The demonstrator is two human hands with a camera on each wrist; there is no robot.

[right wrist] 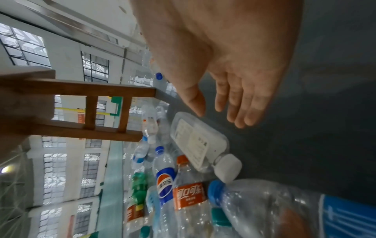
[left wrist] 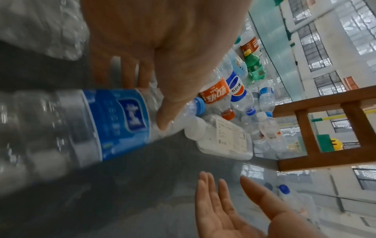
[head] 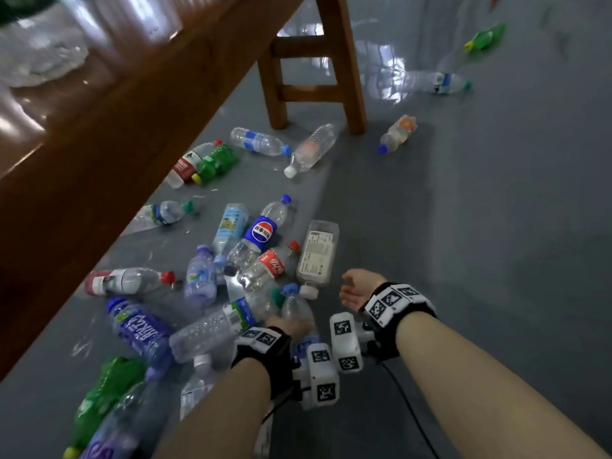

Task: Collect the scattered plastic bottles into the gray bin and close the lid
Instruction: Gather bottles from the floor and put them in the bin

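Observation:
Many plastic bottles lie scattered on the grey floor point(head: 463, 260), most of them in a pile point(head: 231, 276) in front of me. My left hand point(head: 289, 326) grips a clear bottle with a blue label and blue cap point(left wrist: 114, 122) low in that pile; its fingers curl over the bottle's shoulder point(left wrist: 162, 119). My right hand point(head: 354, 289) hovers open, palm turned inward, just right of a flat clear bottle with a white label and white cap point(head: 318, 253). Its thumb tip point(right wrist: 195, 104) is close above that bottle point(right wrist: 195, 140), apart from it. No gray bin is in view.
A wooden table edge point(head: 132, 127) overhangs the pile on the left. Stool legs point(head: 331, 71) stand beyond it. Farther out lie a green bottle point(head: 485, 38), a clear one point(head: 430, 81) and an orange-labelled one point(head: 399, 132). Bare floor stretches to the right.

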